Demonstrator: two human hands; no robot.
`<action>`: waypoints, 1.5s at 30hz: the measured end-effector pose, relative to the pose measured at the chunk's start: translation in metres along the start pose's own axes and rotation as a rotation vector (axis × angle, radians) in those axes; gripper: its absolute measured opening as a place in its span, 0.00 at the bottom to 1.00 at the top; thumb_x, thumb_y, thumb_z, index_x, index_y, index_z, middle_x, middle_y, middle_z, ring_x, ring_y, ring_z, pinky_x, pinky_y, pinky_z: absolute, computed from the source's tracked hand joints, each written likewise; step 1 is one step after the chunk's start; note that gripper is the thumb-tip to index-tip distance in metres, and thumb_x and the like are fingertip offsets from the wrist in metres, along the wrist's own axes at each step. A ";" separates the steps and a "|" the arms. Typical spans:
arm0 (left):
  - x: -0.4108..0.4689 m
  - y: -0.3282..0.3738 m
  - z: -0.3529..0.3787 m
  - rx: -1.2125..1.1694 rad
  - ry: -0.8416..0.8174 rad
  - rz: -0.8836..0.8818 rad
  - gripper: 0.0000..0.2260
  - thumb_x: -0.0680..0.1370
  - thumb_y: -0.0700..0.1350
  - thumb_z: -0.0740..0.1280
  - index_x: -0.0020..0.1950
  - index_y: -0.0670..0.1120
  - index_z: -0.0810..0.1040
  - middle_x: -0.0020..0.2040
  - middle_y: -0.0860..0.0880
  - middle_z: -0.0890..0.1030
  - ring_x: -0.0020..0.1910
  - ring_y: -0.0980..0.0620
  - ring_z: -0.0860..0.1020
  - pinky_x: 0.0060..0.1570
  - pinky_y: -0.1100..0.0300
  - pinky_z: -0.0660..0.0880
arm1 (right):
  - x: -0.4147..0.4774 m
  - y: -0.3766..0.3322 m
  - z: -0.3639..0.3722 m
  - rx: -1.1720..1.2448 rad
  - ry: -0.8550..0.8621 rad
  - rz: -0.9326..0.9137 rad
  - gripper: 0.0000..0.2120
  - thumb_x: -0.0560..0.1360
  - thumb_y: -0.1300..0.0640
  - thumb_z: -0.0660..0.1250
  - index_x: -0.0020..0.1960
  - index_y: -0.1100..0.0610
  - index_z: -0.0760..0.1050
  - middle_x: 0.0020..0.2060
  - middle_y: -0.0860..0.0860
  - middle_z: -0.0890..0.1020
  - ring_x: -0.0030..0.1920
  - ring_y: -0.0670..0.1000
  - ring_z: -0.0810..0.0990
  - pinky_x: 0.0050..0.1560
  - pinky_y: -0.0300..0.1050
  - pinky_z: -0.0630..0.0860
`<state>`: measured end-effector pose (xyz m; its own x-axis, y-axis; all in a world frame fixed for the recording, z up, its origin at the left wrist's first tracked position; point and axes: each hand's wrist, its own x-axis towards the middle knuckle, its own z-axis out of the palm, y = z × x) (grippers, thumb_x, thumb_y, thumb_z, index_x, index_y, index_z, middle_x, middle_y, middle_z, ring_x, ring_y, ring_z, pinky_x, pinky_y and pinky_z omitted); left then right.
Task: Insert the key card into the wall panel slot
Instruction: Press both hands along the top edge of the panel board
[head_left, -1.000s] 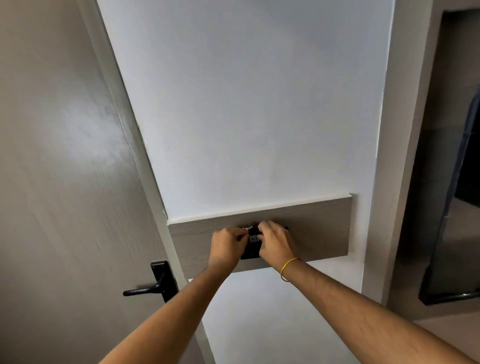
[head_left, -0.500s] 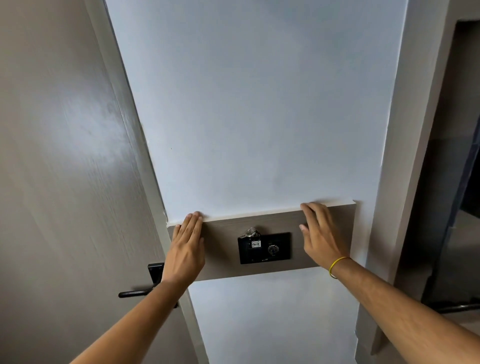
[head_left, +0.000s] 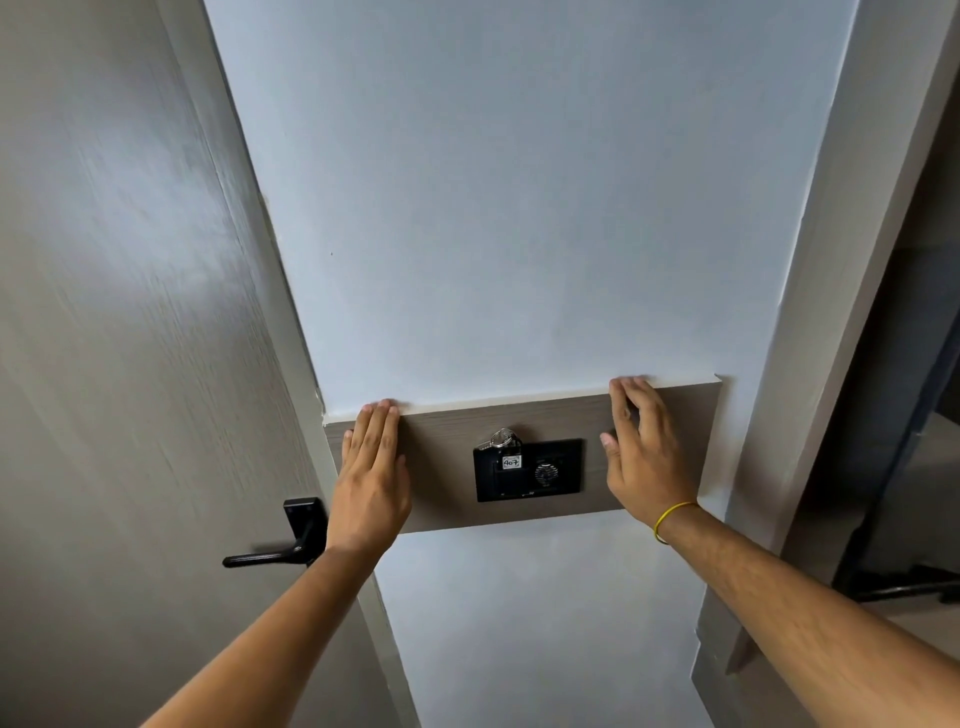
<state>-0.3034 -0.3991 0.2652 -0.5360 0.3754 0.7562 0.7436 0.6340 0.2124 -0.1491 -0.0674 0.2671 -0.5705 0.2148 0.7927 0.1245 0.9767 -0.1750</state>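
Since a second ago both hands are seen to have been drawn away from the black wall panel (head_left: 529, 470), where they were bunched together, and since half a second ago little has been changed. At the far left a black door handle (head_left: 275, 551) is seen on the door. Next, the left hand (head_left: 370, 483) is laid flat on the wooden strip (head_left: 447, 467), its fingers (head_left: 376, 426) straight and close together, nothing held. Between the hands, the key card (head_left: 510, 467) is seen standing in the left part of the wall panel, a white tag reading 407 on it and a key ring (head_left: 500, 438) with keys hanging at its top; a round knob (head_left: 545, 474) is seen just beside it. Further right, the right hand (head_left: 647, 457) is rested on the strip, its fingers (head_left: 631, 397) loosely spread and slightly bent over the upper edge, empty, a yellow band (head_left: 670, 519) worn at the wrist. The insertion is judged done, with nothing visibly left; how deeply the card is seated cannot be told
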 end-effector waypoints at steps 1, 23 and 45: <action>-0.001 0.001 0.001 -0.005 0.003 -0.011 0.28 0.83 0.36 0.62 0.83 0.41 0.61 0.85 0.45 0.61 0.86 0.46 0.54 0.83 0.44 0.55 | 0.000 0.000 0.000 0.000 0.002 0.001 0.30 0.80 0.59 0.61 0.81 0.63 0.60 0.76 0.61 0.66 0.81 0.62 0.62 0.81 0.58 0.62; -0.005 0.000 0.000 0.003 0.002 -0.005 0.31 0.80 0.35 0.66 0.83 0.40 0.61 0.84 0.44 0.63 0.85 0.44 0.56 0.81 0.39 0.61 | -0.004 -0.001 -0.001 -0.019 -0.043 0.009 0.33 0.79 0.60 0.63 0.82 0.62 0.57 0.78 0.61 0.64 0.82 0.62 0.59 0.83 0.57 0.60; 0.020 0.021 -0.045 0.140 -0.133 0.007 0.22 0.82 0.43 0.66 0.76 0.41 0.74 0.77 0.44 0.75 0.77 0.43 0.73 0.74 0.49 0.72 | 0.017 -0.019 -0.050 -0.301 -0.255 -0.072 0.31 0.77 0.47 0.58 0.75 0.62 0.68 0.69 0.58 0.75 0.71 0.61 0.74 0.75 0.58 0.69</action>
<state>-0.2804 -0.4087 0.3125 -0.5862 0.4599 0.6670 0.6893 0.7157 0.1124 -0.1204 -0.0821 0.3130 -0.7652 0.1753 0.6195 0.2875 0.9540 0.0851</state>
